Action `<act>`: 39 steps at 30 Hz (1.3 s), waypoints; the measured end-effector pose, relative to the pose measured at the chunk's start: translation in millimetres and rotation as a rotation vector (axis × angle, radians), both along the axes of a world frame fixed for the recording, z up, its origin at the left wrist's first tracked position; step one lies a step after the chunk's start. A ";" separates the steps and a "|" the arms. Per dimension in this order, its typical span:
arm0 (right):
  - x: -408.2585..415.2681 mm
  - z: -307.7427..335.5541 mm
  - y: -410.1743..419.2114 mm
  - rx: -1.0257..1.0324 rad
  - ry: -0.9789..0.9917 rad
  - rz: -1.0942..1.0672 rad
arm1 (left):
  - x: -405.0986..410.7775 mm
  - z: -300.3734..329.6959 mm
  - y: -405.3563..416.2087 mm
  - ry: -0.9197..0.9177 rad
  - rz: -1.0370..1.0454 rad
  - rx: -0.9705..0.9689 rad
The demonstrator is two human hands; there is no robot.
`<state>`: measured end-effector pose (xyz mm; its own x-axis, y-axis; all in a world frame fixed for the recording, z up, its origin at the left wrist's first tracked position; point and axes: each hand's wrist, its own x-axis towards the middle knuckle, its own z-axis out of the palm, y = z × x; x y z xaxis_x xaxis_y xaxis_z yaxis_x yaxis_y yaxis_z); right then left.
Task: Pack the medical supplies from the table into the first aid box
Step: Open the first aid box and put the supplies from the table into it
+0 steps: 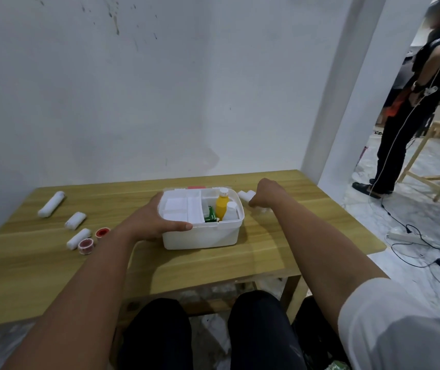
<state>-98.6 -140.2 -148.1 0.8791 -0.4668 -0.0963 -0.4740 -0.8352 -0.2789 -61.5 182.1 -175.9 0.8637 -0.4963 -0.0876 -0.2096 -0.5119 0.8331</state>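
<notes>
left hand [154, 220] grips box [200, 236]

Stained white wall [133, 89], marble floor [413, 198]

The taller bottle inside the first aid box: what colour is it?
Yellow bottle, white cap; head view.

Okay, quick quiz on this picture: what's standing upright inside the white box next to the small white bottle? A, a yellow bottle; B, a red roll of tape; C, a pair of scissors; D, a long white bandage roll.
A: a yellow bottle with a white cap stands in the box right beside the white bottle, while the tape rolls and bandage rolls lie out on the table.
</notes>
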 end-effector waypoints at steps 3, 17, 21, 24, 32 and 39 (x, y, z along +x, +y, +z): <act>-5.9 17.0 -0.4 0.088 -0.064 -0.019 | -0.9 3.2 0.1 0.053 0.008 0.023; -71.4 69.7 41.3 0.813 -0.267 0.074 | -11.3 12.6 1.6 0.132 0.042 0.102; -68.8 50.3 50.0 0.661 -0.300 0.056 | -10.1 15.2 1.7 0.114 0.040 0.135; -64.8 38.3 55.0 0.589 -0.394 0.051 | -10.2 14.7 2.0 0.104 0.043 0.141; -64.8 20.9 62.4 0.462 -0.525 0.063 | -11.5 14.7 1.0 0.085 0.046 0.146; -69.5 1.8 73.4 0.265 -0.455 0.137 | -11.8 15.0 1.1 0.095 0.049 0.147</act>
<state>-168.2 -66.9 -146.3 0.9105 -0.3566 0.2092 -0.1482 -0.7539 -0.6400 -73.3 183.2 -160.9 0.8709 -0.4295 -0.2387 -0.1052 -0.6375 0.7632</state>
